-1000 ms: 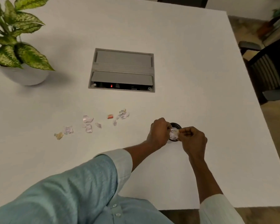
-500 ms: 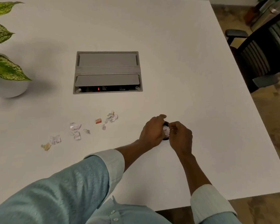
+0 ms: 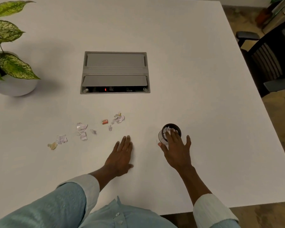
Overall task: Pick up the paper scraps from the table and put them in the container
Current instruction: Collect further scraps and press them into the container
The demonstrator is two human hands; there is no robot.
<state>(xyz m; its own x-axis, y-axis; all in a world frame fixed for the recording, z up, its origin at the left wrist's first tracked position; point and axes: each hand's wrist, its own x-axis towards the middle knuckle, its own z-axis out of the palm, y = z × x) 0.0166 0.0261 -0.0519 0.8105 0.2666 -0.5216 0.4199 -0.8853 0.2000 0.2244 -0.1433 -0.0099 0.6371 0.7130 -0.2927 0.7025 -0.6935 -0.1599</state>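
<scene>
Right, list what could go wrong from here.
1. The right hand presses fingers into the small dark-rimmed round container, already stuffed with white crumpled paper; it may tip.
2. Further scraps may not fit.
3. The tiny torn paper scraps left of the left hand could get brushed away.

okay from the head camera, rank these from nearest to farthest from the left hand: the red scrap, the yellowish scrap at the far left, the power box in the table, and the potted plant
From the left hand, in the head view:
1. Red scrap, just beyond the fingertips, slightly left.
2. Yellowish scrap, far left end of the scrap trail.
3. Power box, set into the table's middle, farther back.
4. Potted plant, at the far left edge.
</scene>
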